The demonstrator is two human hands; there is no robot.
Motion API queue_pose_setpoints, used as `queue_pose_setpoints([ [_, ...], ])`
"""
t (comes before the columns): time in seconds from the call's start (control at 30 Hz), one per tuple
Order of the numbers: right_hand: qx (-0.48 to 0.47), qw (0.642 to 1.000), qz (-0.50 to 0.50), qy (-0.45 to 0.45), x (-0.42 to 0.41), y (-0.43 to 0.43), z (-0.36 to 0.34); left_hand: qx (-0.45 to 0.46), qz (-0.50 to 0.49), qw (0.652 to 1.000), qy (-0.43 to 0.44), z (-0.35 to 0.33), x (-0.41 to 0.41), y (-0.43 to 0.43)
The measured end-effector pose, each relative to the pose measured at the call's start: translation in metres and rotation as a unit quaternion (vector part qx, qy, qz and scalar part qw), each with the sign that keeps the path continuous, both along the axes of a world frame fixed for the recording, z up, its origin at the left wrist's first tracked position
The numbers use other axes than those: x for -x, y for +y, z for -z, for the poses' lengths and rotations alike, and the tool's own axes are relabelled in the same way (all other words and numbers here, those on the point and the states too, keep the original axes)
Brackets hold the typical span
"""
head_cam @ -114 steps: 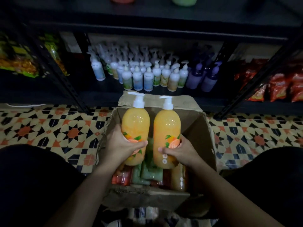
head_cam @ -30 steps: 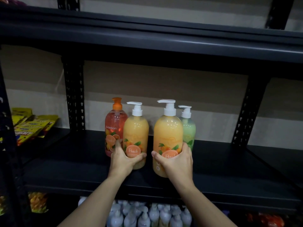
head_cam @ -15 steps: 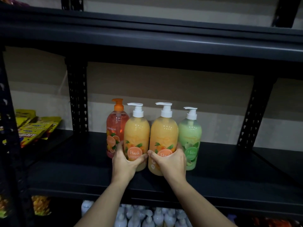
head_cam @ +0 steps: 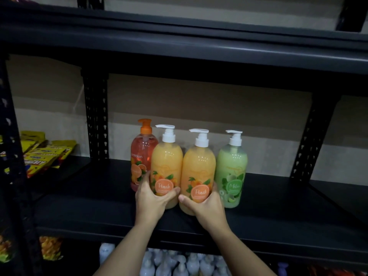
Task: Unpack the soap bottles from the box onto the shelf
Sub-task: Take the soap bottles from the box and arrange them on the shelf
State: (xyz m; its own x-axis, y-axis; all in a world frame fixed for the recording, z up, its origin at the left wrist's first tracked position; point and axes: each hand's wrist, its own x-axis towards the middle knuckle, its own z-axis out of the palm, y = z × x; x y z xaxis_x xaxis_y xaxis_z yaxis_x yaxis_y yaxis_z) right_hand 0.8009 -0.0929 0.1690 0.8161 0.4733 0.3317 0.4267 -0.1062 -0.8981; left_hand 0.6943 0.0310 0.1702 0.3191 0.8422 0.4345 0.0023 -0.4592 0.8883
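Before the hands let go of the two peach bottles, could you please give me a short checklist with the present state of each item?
1. Left hand wrapped around the left peach bottle: ok.
2. Right hand wrapped around the right peach bottle: ok.
3. Both bottles upright, labels facing out: ok.
4. Bottle bases resting flat on the shelf: cannot tell, the hands hide them.
5. Gap to the green melon bottle: cannot tell, the right hand's fingers fill it.
6. Red-orange bottle behind stands upright: ok.
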Motion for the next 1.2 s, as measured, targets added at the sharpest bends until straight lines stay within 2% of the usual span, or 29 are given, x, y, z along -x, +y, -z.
queue_pose_setpoints([
  [0.1, 0.038, 0.999, -0.005, 0.008, -0.003, -0.002, 0.005, 0.005, -0.012, 1.000, 0.011, 0.002, 0.000, 0.001],
  [0.4, 0.055, 0.998, 0.010, -0.018, 0.001, 0.001, 0.002, -0.007, -0.033, 0.999, 0.002, 0.003, 0.000, -0.003],
  [0.53, 0.048, 0.998, 0.014, -0.042, 0.000, 0.004, 0.006, 0.003, -0.031, 0.999, 0.009, 0.005, -0.001, 0.001],
  [0.73, 0.028, 1.000, -0.009, -0.007, -0.007, 0.000, 0.005, 0.009, -0.039, 0.999, 0.009, 0.006, -0.001, 0.003],
  [0.83, 0.022, 1.000, 0.005, -0.020, -0.002, 0.000, 0.005, 0.009, -0.051, 0.999, 0.006, 0.006, -0.001, 0.002],
  [1.2, 0.060, 0.997, 0.021, -0.036, 0.004, 0.002, 0.004, 0.005, -0.055, 0.998, 0.012, 0.002, 0.000, -0.001],
])
